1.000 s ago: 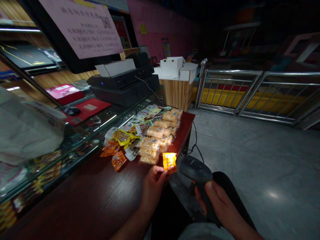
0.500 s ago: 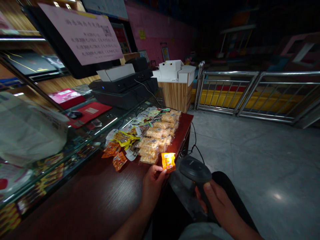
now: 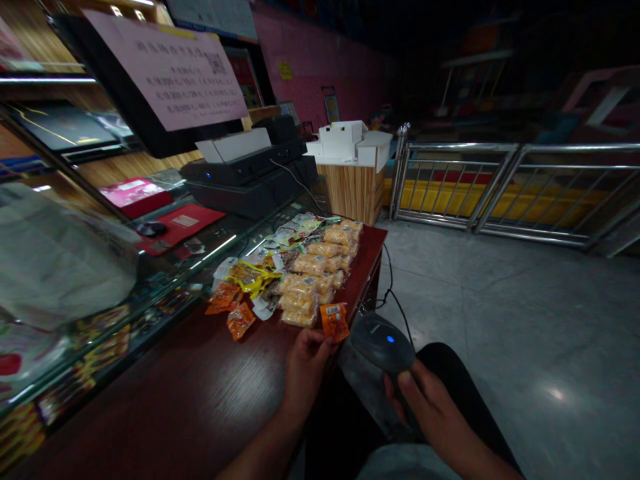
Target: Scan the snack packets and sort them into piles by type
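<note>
Basically, the action sits at the right-hand edge of the worktop (image 3: 210,393). The left hand (image 3: 303,367) pinches a small orange packet (image 3: 335,323) between thumb and fingers, its printed label turned up toward the camera, near that edge and just beside the closest of the clear-wrapped snacks (image 3: 315,265). The right hand (image 3: 437,407) is wrapped around the grip of a black scanner (image 3: 383,343), whose top shows a blue light. The scanner is out past the edge, over the person's legs and the floor, with its head just beside the packet and only a sliver of room between them.

The snacks lie in a row reaching back to the far end, leaving a strip of reddish wood along the right edge. To their left are yellow packets (image 3: 255,275) and two more orange packets (image 3: 240,321), close to the glass case (image 3: 165,327) that bounds the worktop on that side. Nearer the person, a broad dark stretch of wood gives the left forearm room to slide. Rightward, the grey floor (image 3: 530,300) opens wide as far as the metal railing (image 3: 463,187). A black cord (image 3: 393,293) hangs beside the worktop's edge, near the scanner.
</note>
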`<control>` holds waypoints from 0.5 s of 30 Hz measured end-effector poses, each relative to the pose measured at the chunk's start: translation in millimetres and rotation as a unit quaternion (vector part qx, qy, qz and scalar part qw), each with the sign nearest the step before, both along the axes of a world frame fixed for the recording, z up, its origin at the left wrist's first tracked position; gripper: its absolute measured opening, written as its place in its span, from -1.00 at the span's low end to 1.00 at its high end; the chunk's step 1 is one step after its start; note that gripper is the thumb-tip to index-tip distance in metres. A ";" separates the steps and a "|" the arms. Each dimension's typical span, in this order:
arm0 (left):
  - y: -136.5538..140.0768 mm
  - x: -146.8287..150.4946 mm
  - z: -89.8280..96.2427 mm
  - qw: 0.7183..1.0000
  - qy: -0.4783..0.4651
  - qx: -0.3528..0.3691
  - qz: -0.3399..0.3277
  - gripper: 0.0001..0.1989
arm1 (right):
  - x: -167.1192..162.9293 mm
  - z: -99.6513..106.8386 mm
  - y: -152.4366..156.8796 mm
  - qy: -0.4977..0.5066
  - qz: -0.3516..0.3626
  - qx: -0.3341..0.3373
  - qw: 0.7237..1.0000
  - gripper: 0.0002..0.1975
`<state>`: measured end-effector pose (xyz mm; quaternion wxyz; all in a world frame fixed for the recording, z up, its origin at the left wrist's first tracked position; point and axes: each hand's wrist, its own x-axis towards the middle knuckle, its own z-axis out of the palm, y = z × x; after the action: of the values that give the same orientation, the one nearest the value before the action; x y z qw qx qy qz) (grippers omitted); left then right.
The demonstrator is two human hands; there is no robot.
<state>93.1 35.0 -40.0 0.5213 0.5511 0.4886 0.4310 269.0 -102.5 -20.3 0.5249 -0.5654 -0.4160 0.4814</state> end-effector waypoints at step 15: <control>-1.8 3.2 5.8 0.999 -0.031 -0.026 0.004 -0.71 | -1.6 -11.4 3.3 0.016 -0.020 0.018 1.000 -0.42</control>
<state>96.3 33.2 -34.2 0.5487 0.5215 0.4858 0.4371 267.4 -99.2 -31.7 0.5512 -0.5563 -0.4045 0.4723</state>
